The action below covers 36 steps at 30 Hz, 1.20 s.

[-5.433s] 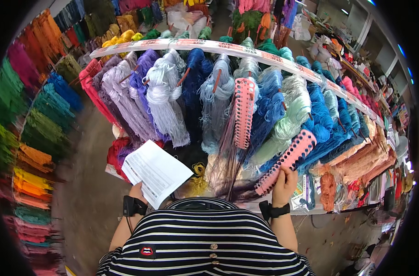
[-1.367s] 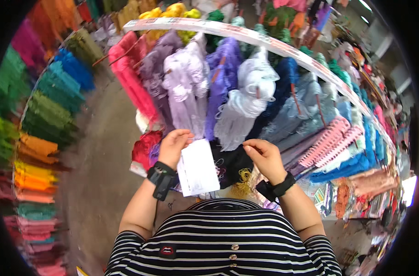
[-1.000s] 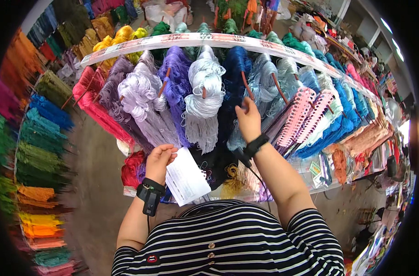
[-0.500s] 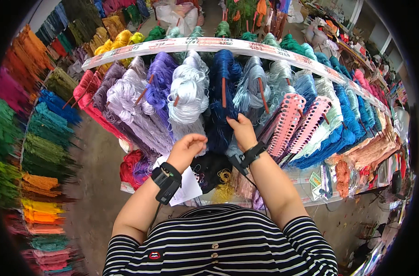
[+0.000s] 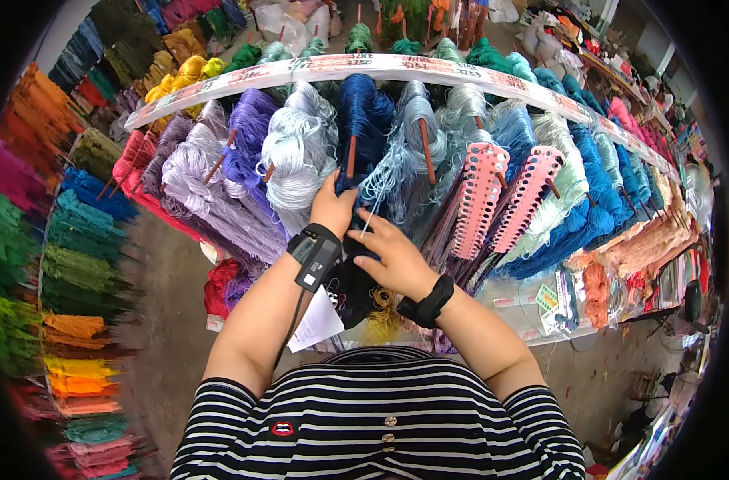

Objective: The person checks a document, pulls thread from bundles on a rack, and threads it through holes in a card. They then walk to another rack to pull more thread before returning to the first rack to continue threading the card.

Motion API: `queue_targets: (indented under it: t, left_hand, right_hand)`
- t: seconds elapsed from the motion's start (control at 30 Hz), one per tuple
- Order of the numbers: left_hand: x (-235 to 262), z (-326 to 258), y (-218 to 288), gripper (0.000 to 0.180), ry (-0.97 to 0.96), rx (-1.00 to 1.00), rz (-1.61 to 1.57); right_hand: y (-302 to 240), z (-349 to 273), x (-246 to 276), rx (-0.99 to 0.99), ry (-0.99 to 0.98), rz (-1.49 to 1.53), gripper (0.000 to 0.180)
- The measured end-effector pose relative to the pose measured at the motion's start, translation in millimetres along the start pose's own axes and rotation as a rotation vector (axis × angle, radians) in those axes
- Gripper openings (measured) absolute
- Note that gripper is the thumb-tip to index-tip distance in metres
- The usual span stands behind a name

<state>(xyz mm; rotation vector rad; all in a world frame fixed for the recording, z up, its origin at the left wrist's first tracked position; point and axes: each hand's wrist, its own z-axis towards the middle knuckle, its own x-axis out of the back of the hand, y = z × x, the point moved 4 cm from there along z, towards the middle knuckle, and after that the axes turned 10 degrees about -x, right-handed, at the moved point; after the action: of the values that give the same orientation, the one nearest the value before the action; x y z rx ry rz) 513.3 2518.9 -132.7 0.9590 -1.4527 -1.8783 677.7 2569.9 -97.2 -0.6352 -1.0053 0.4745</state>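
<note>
A dark navy thread skein (image 5: pixel 366 104) hangs on a brown peg in the middle of the rack. My left hand (image 5: pixel 332 206) is closed round its strands just below the peg. Lower on the same skein lies my right hand (image 5: pixel 392 254), fingers stretched and apart, touching the navy threads. Some loose ends from the pale blue skein (image 5: pixel 416 152) trail down over my right fingertips. To the left hangs a thick whitish-blue skein (image 5: pixel 296 148), its peg close to my left hand. The navy skein's lower part is hidden by my hands.
A white label rail (image 5: pixel 244 78) curves above the pegs. Purple skeins (image 5: pixel 251 128) hang left, pink perforated thread holders (image 5: pixel 478 200) right. Below are a white paper sheet (image 5: pixel 316 320) and a yellow thread bundle (image 5: pixel 382 316). Further colored yarn (image 5: pixel 76 272) lines the left side.
My left hand has moved up and onto the navy skein. My right hand has shifted left and lower, its fingers now spread. The view has moved slightly.
</note>
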Motion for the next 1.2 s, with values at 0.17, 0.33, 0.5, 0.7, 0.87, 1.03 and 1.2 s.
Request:
queue_targets:
  t: [0.17, 0.33, 0.5, 0.7, 0.87, 1.03, 1.2]
  left_hand:
    - [13.8, -9.7, 7.7, 0.032, 0.059, -0.121, 0.291]
    - [8.6, -32.4, 36.5, 0.028, 0.089, -0.238, 0.255]
    - [7.8, -38.4, 44.2, 0.024, 0.087, -0.114, 0.144]
    - [5.0, -31.1, 28.5, 0.031, 0.088, -0.104, 0.158]
    - [26.6, -32.0, 35.8, 0.034, 0.086, -0.059, 0.215]
    - [15.3, -44.1, 38.7, 0.047, 0.053, -0.309, 0.551]
    - [3.8, -61.2, 17.5, 0.043, -0.045, 0.069, -0.017]
  right_hand:
    - [46.3, 0.3, 33.3, -0.593, 0.434, 0.158, 0.023]
    - [43.2, 26.6, 7.8, -0.406, 0.308, 0.187, 0.022]
    - [115.5, 57.0, -59.2, -0.606, 0.219, 0.282, 0.043]
    - [163.0, 58.7, -77.2, -0.566, 0.157, 0.684, 0.041]
    - [68.2, 24.8, -21.3, -0.587, 0.139, 0.628, 0.024]
    - [32.1, -11.1, 5.9, -0.721, 0.032, 0.763, 0.022]
    - [29.0, -26.3, 16.2, -0.688, 0.091, 0.617, 0.031]
